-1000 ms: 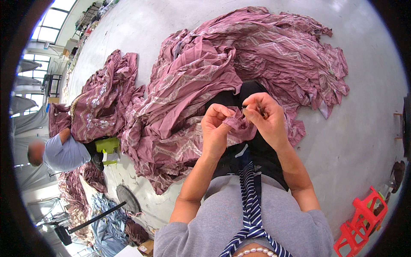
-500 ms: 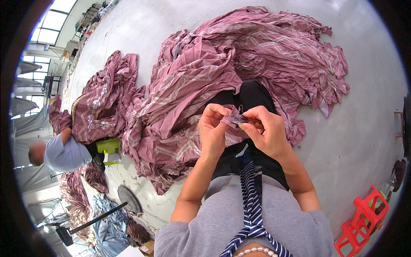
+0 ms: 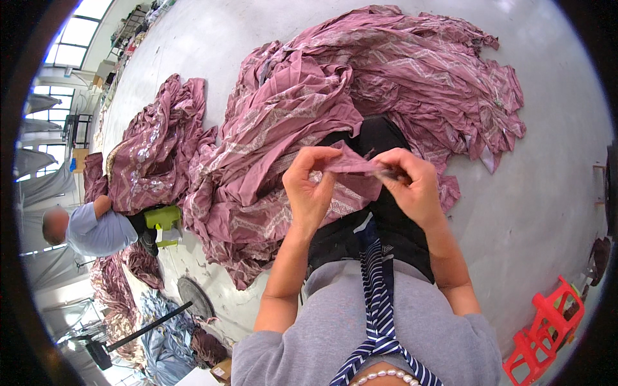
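Observation:
A large dusty-pink fabric (image 3: 290, 116) with whitish zigzag bands lies across my lap and over the floor ahead. My left hand (image 3: 308, 186) is closed, pinching an edge of it between thumb and fingers. A short stretch of that edge runs taut to my right hand (image 3: 409, 183), whose fingertips are pinched at its other end. Something small and dark (image 3: 389, 174) shows among the right fingers, too blurred to name. Both hands are raised over my black trousers.
Another person (image 3: 100, 225) sits at the left on a green stool (image 3: 165, 222), holding more pink fabric. Blue cloth (image 3: 164, 331) lies at the lower left, near a round dark base (image 3: 195, 298) with a pole. Red plastic stools (image 3: 544, 328) stand at the lower right.
My hands have moved apart, the left one leftward and the right one slightly rightward. The fabric edge, bunched between the fingertips before, is now stretched between them.

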`<state>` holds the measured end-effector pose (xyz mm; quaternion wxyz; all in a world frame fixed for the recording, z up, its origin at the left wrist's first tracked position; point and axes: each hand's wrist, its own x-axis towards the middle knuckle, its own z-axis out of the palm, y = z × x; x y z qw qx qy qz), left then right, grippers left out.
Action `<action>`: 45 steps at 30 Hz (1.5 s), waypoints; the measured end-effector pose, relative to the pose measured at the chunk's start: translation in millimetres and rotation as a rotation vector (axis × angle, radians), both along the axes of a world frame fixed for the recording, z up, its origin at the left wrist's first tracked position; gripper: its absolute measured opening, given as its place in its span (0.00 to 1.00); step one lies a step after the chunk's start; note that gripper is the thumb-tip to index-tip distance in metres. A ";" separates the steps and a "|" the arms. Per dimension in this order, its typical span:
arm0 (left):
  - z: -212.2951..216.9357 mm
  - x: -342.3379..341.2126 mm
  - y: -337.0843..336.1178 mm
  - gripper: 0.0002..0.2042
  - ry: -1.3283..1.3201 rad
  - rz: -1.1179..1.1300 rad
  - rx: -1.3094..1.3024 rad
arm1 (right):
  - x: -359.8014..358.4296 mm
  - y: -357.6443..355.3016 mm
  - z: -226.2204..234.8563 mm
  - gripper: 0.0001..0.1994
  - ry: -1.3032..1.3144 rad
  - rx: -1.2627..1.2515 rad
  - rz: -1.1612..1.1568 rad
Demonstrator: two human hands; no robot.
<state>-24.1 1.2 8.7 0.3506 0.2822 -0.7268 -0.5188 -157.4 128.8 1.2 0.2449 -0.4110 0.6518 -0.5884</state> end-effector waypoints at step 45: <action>-0.7 3.9 4.9 0.14 -0.069 -0.378 0.709 | -18.5 -12.5 -2.6 0.09 0.423 -0.104 0.173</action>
